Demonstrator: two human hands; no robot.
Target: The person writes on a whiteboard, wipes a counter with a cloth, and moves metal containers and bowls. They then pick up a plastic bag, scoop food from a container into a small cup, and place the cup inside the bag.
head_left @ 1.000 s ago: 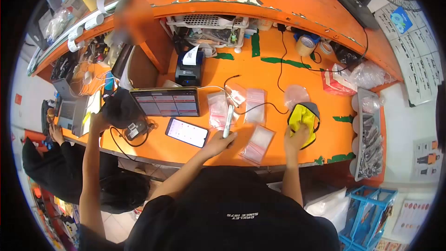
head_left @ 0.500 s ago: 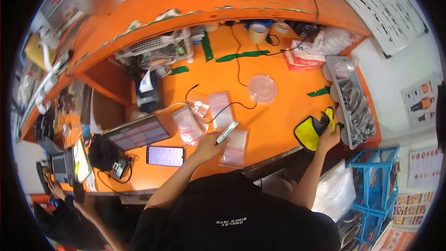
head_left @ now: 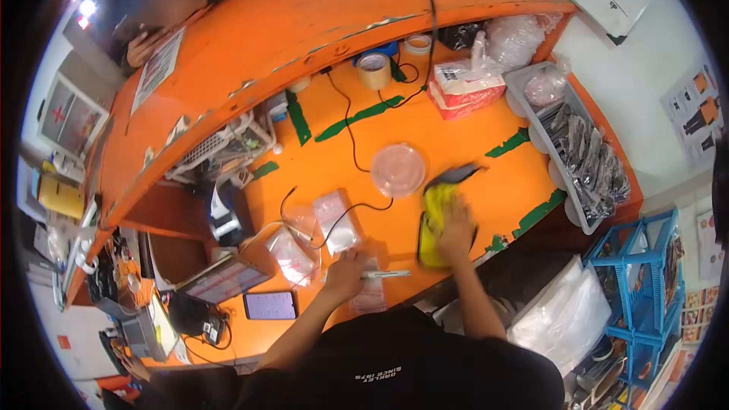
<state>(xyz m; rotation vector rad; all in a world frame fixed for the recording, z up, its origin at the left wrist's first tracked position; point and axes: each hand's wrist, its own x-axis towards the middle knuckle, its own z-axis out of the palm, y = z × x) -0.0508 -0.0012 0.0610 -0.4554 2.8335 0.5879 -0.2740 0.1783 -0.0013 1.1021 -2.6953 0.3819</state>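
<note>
My left hand [head_left: 344,279] is closed around a white marker pen [head_left: 389,274], which points to the right above clear zip bags [head_left: 370,296]. More clear bags lie just beyond it, one stack [head_left: 336,222] upright and another [head_left: 291,257] to the left. My right hand [head_left: 456,232], smeared by motion, presses down on a yellow and black cloth [head_left: 433,247] that lies flat on the orange table near its front edge. Part of the cloth is hidden under the hand. A round clear plastic lid [head_left: 398,170] lies behind the cloth.
A phone [head_left: 270,305] and a tilted tablet screen [head_left: 228,276] are to the left. A grey bin [head_left: 524,89] of black-wrapped packets lines the right side. Cables run across the table. A red and white box [head_left: 465,89] stands at the back. Another person's hand [head_left: 144,47] shows beyond the counter.
My right hand has brought the yellow and black cloth left from the table's right edge and laid it on the tabletop. My left hand keeps the marker, now turned level. The view has shifted.
</note>
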